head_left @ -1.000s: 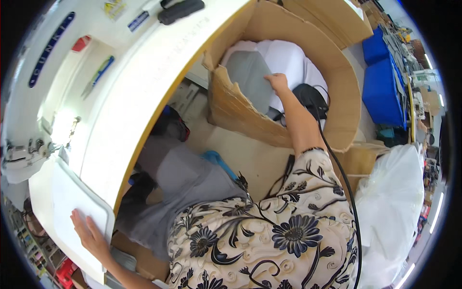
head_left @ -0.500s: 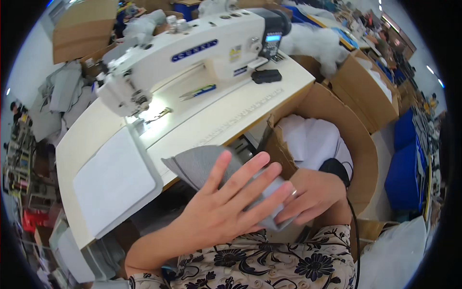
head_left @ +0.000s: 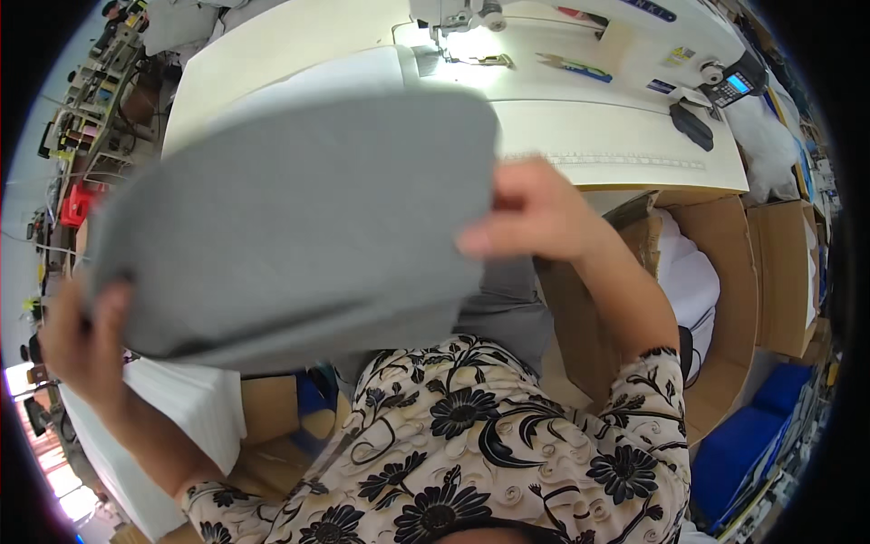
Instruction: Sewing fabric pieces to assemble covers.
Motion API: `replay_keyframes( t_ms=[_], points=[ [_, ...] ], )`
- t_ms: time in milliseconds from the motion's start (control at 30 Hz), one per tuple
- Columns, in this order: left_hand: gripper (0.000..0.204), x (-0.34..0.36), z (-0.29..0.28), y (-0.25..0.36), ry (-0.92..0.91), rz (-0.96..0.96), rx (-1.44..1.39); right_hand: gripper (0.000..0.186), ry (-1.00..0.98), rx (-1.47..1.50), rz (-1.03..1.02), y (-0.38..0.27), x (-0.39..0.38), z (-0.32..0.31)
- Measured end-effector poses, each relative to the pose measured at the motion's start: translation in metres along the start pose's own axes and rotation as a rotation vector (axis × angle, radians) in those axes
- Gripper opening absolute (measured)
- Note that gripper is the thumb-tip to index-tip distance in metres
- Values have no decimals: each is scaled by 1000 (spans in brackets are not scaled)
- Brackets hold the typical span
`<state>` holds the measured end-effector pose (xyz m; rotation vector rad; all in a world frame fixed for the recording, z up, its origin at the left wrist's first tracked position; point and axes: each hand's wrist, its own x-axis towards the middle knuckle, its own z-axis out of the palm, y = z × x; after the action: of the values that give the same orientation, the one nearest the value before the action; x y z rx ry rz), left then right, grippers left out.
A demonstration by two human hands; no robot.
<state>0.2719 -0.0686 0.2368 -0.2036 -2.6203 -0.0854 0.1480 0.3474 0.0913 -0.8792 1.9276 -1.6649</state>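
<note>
- Broad, smooth piece of grey fabric point(head_left: 290, 227), blurred, held up flat over the white tabletop point(head_left: 598, 136).
- Pinched at nine o'clock edge by left hand point(head_left: 86, 340), at three o'clock edge by right hand point(head_left: 530, 213).
- Open cardboard box point(head_left: 734, 299) at four o'clock.

One grey fabric piece point(head_left: 290, 227), two hands, one sewing machine point(head_left: 580, 27), two cardboard boxes

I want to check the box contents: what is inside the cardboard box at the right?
Inside the cardboard box lies white cloth, with a dark cable over its lower part. The right hand and forearm cover the box's left side, so anything there or beneath the cloth is hidden.
</note>
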Motion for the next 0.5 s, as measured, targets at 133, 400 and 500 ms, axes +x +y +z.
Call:
replay_keyframes(
  t_ms=[133,400,500],
  points=[
    [43,111,31,-17,-266,-122,294,26,215,327,-57,-1,92,13],
    [70,201,258,31,-356,421,-462,22,374,213,63,60,150,-9],
    [55,205,279,56,-737,162,-641,22,414,129,139,52,134,-17]
  ],
)
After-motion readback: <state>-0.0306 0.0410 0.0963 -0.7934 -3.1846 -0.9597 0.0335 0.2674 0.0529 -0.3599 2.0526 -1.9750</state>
